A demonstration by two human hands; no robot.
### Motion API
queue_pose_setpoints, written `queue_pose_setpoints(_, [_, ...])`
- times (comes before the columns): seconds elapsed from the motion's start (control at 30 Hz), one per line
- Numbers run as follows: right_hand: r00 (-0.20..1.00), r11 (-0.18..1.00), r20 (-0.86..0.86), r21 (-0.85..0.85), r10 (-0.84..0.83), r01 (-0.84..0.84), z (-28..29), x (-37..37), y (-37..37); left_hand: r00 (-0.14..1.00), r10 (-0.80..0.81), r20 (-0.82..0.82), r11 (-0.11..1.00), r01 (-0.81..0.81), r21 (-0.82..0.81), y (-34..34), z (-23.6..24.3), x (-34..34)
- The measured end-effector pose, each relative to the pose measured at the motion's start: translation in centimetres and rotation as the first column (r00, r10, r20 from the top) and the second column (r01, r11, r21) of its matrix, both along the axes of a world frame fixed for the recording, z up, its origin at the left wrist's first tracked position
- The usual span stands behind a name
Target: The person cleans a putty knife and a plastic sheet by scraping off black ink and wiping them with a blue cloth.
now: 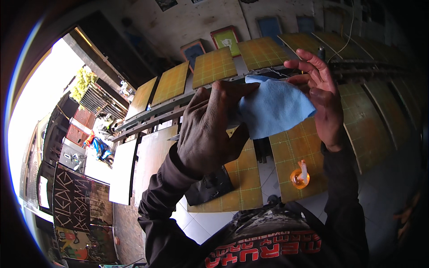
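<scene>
A piece of light blue cloth (277, 107) hangs in front of my chest, above the boards. My left hand (208, 127) is closed, its thumb and index finger on the cloth's left edge. A thin pointed metal tip (174, 138) sticks out behind that hand's wrist side; the rest of it is hidden. At the cloth's right edge my right hand (322, 96) is raised with its fingers apart and bent a little. The cloth overlaps part of that palm, and whether the lower fingers touch it I cannot tell.
Yellow-brown boards with green grid lines (243, 178) stand in two rows along a dark metal rail (156, 119). On the near boards are a small orange bottle (300, 177) and a black sheet (210, 186). Framed screens (225, 40) lean at the back wall; a motorbike (99, 147) is outside left.
</scene>
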State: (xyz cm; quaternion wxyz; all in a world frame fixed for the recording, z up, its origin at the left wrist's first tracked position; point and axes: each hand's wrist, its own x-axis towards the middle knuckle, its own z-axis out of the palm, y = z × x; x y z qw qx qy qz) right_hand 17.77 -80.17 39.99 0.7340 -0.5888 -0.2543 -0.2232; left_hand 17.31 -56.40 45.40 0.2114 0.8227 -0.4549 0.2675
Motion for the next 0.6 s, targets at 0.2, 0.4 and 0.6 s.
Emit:
queue_pose_setpoints(0.2, [0.993, 0.97, 0.115, -0.239, -0.009, 0.037, -2.1, -0.2, 2.2, 0.998, -0.043, -0.054, 0.992, 0.036, -0.123, -0.4, 0.6, 0.9])
queue_pose_setpoints(0.4, [0.997, 0.944, 0.075, -0.326, -0.016, 0.04, -3.1, 0.7, 2.3, 0.896, -0.262, -0.359, 0.92, 0.119, -0.373, -0.8, 0.5, 2.2])
queue_pose_setpoints(0.6, [0.998, 0.999, 0.055, 0.04, 0.034, -0.036, -3.0, 0.0, 4.6, 0.892, -0.087, -0.443, 0.932, -0.084, -0.351, -0.8, 0.9, 2.0])
